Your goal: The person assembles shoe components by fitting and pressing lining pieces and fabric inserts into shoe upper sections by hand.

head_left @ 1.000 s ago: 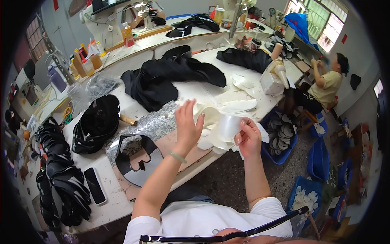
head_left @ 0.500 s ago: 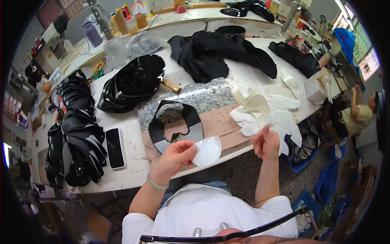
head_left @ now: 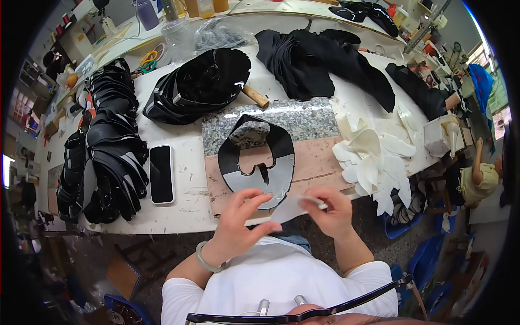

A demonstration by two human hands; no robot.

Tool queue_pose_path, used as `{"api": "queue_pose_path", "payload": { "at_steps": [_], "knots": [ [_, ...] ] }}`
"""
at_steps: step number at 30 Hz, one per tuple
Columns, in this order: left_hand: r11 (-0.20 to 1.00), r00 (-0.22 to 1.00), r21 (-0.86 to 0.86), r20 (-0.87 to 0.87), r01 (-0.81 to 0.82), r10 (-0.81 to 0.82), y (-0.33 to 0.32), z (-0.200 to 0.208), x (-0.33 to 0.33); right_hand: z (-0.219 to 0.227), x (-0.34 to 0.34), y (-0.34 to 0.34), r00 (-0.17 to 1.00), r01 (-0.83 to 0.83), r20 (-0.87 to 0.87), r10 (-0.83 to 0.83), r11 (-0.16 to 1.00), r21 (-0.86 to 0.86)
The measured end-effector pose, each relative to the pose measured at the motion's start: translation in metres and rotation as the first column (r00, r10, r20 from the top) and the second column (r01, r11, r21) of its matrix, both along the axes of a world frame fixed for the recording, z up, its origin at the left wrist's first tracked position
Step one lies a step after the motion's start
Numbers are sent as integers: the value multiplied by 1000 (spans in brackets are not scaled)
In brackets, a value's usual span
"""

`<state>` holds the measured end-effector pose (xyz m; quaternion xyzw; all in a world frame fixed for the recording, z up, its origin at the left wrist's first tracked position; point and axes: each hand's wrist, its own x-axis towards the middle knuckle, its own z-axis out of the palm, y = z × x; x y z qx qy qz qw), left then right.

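In my right hand (head_left: pixel 328 210) a thin white, translucent shaped piece (head_left: pixel 288 210) is pinched between thumb and fingers, tilted toward the left. My left hand (head_left: pixel 242 219) is open at the piece's left end, thumb and fingers spread; whether the thumb touches the piece, I cannot tell. Just beyond both hands, a black and grey shoe upper (head_left: pixel 233 180) lies spread in a loop, its cut-out facing up. It rests across a pink board (head_left: pixel 319 157) and a speckled stone slab (head_left: pixel 311 116). My left fingertips are at its near grey edge.
White cut pieces (head_left: pixel 374 157) lie piled at the right. Glossy black uppers (head_left: pixel 189 86) and a long black stack (head_left: pixel 111 146) stand at left, near a phone (head_left: pixel 161 174). A wooden handle (head_left: pixel 255 97) and black material (head_left: pixel 303 62) lie farther back. Another person (head_left: pixel 479 179) is far right.
The white piece has gone from my left hand to my right, which came in from the right. My left hand has opened. The view has shifted, and the upper now lies turned and flatter.
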<state>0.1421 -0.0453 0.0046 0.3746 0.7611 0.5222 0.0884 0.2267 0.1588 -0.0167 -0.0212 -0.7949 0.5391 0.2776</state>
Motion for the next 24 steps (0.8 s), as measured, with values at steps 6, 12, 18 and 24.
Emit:
{"api": "queue_pose_path", "payload": {
  "at_steps": [6, 12, 18, 24],
  "knots": [
    [997, 876, -71, 482, 26, 12, -16, -40, 13, -46, 14, -10, 831, -101, 476, 288, 919, -381],
    [968, 961, -172, 177, -182, 212, -3, -44, -35, -50, -35, 4, 859, -166, 475, 193, 981, -98],
    [949, 958, -248, 164, -192, 237, -4, -50, -49, -57, -48, 2, 814, -144, 479, 330, 912, -383],
    [955, 942, -241, 242, -172, 231, -7, -60, -54, -48, -53, 5, 718, -125, 618, 320, 933, -337]
  ]
}}
